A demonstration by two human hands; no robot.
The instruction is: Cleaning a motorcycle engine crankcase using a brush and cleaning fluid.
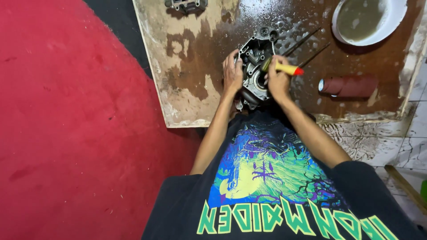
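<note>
**Wet Casing, Two-Handed Grip**

The metal engine casing [254, 66] sits on the wet board [195, 66], far from the body. The left hand [232, 73] clamps its left edge. The right hand [278, 80] is closed around a yellow-handled tool [284, 68]. Both arms extend forward, elbows bent. Risk: the soapy surface could let the casing slide or the tool slip.

We lose the brush [284, 67] tip behind our right hand [278, 82] | bowl [391, 22] and metal part [187, 5] cut off at top edge | engine casing [255, 66] detail too small.
</note>
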